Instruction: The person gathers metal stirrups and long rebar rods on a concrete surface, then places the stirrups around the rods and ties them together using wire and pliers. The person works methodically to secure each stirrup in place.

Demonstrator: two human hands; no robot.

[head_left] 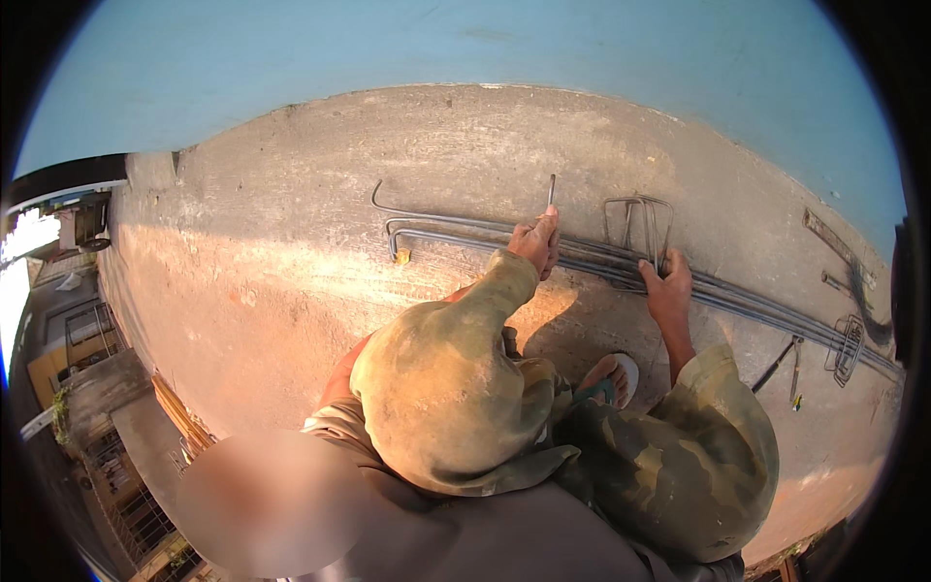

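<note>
Several long steel reinforcing bars (pixel 436 233) lie across the concrete, their left ends bent into hooks. Over the middle of the bundle my left hand (pixel 536 242) is closed around a short thin metal rod (pixel 552 189), whose upper end sticks out past the fingers. My right hand (pixel 667 286) grips a bent-wire rectangular stirrup (pixel 669 221) where it meets the bars. Its thumb and fingers close on the lower part of the wire. The exact contact behind the fingers is hidden.
More wire stirrups (pixel 847 351) sit around the bars' right end. Nearer me lies a dark long-handled tool (pixel 776 365). Metal pieces (pixel 842 247) rest at the far right by the blue wall (pixel 485 44). My sandalled foot (pixel 609 378) is close to the bars.
</note>
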